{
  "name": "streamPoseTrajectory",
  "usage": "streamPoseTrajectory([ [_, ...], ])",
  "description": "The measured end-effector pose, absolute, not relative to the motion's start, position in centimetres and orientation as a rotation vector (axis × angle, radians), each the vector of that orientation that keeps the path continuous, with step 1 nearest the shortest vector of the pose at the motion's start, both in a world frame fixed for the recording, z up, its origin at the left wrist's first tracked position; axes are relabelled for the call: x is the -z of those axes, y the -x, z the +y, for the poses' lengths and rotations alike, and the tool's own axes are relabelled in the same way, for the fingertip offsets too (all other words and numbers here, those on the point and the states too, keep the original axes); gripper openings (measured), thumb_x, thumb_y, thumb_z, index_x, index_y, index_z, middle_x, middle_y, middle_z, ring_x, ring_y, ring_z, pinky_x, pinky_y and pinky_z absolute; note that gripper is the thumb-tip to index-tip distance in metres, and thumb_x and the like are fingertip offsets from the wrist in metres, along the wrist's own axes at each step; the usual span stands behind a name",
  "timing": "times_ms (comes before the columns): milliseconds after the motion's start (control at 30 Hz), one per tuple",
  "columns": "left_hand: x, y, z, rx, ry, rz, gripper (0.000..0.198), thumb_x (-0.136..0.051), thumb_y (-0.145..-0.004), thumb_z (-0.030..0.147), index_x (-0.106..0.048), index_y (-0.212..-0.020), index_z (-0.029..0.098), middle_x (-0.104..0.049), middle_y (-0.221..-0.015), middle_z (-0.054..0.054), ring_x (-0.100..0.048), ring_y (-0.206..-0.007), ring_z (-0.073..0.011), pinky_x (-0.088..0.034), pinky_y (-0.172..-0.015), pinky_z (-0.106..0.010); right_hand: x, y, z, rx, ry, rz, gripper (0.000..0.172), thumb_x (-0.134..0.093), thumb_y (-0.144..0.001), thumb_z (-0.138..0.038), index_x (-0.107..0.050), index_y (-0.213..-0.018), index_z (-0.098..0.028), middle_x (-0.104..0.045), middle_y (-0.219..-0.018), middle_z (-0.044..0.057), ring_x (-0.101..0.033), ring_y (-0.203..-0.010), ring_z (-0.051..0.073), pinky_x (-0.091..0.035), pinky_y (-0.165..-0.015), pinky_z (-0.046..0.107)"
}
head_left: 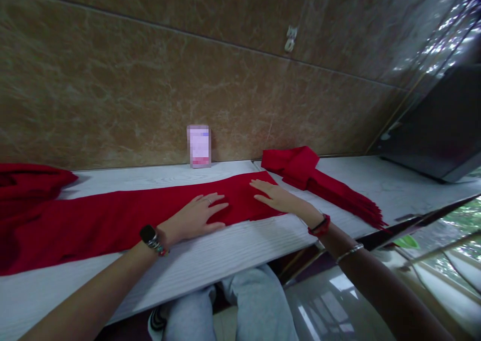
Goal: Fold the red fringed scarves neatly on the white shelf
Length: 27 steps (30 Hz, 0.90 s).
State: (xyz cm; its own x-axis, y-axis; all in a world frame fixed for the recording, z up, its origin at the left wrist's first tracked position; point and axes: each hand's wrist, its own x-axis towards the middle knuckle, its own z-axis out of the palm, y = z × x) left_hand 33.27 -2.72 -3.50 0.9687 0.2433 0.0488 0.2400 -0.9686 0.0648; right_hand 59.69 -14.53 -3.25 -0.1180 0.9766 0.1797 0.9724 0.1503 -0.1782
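A long red scarf (112, 221) lies spread flat along a white wood-grain tabletop (233, 251). My left hand (197, 216) rests flat on it with fingers stretched out, a ring on one finger and a dark watch at the wrist. My right hand (276, 198) lies open and flat on the scarf's right end, with a red band and a silver bangle on that arm. Both hands press on the cloth and hold nothing.
A second red scarf (319, 181), folded with a fringed end, lies to the right on the table. A small pink box (199, 145) stands against the brown marble wall. More red cloth (26, 183) bunches at far left. A dark appliance (439, 130) sits at far right.
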Motion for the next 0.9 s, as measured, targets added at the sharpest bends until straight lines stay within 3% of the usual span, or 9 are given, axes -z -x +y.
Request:
streamPoseTrajectory([
  [100, 3.9, -33.6, -3.9, 0.112, -2.98, 0.414, 0.064, -0.027, -0.084, 0.066, -0.025, -0.14, 0.034, -0.016, -0.149, -0.003, -0.008, -0.136, -0.031, -0.009, -0.105, -0.056, 4.2, -59.4, -16.1, -0.064, 1.963, -2.218, 0.05, -0.029, -0.092, -0.038, -0.032, -0.138, -0.019, -0.031, -0.144, 0.008, -0.023, -0.134, 0.022, -0.021, -0.107, 0.048],
  [167, 4.2, -33.5, -4.1, 0.185, -2.944, 0.45, 0.063, -0.025, -0.085, 0.066, -0.021, -0.14, 0.035, -0.012, -0.15, -0.004, -0.005, -0.136, -0.032, -0.006, -0.103, -0.059, 4.5, -59.4, -16.5, -0.077, 1.995, -2.243, 0.049, -0.026, -0.093, -0.037, -0.031, -0.139, -0.019, -0.028, -0.146, 0.007, -0.02, -0.134, 0.022, -0.019, -0.107, 0.049],
  [367, 2.6, -34.7, -3.5, 0.202, -2.887, 0.517, 0.052, -0.016, -0.092, 0.054, -0.018, -0.141, 0.037, -0.01, -0.15, 0.0, -0.005, -0.137, -0.0255, -0.01, -0.105, -0.054, 3.1, -59.2, -13.8, -0.019, 2.02, -2.155, 0.051, -0.027, -0.093, -0.039, -0.033, -0.138, -0.015, -0.03, -0.145, 0.01, -0.022, -0.134, 0.022, -0.02, -0.108, 0.047],
  [600, 3.4, -41.3, -1.7, -0.102, -3.003, 0.661, 0.058, -0.021, -0.093, 0.048, -0.021, -0.142, 0.018, -0.011, -0.15, -0.009, -0.008, -0.137, -0.026, -0.015, -0.107, -0.048, 4.1, -59.9, -8.1, 0.025, 2.126, -2.14, 0.05, -0.027, -0.094, -0.038, -0.033, -0.138, -0.015, -0.027, -0.145, 0.013, -0.022, -0.134, 0.024, -0.022, -0.106, 0.048],
  [733, 5.5, -42.3, -0.7, -0.1, -2.991, 0.69, 0.058, -0.02, -0.092, 0.052, -0.021, -0.142, 0.022, -0.018, -0.148, -0.009, -0.017, -0.135, -0.0286, -0.016, -0.106, -0.049, 5.5, -61.9, -8.3, 0.046, 2.199, -2.125, 0.049, -0.024, -0.094, -0.036, -0.032, -0.138, -0.016, -0.03, -0.144, 0.012, -0.025, -0.133, 0.023, -0.022, -0.106, 0.049],
  [900, 6.2, -42.0, -0.5, -0.138, -2.984, 0.688, 0.059, -0.02, -0.091, 0.053, -0.02, -0.142, 0.024, -0.019, -0.148, -0.008, -0.017, -0.135, -0.0288, -0.016, -0.106, -0.049, 6.1, -65.7, -9.9, 0.115, 2.363, -1.935, 0.05, -0.024, -0.093, -0.034, -0.036, -0.136, -0.013, -0.035, -0.141, 0.014, -0.032, -0.13, 0.024, -0.028, -0.105, 0.044],
])
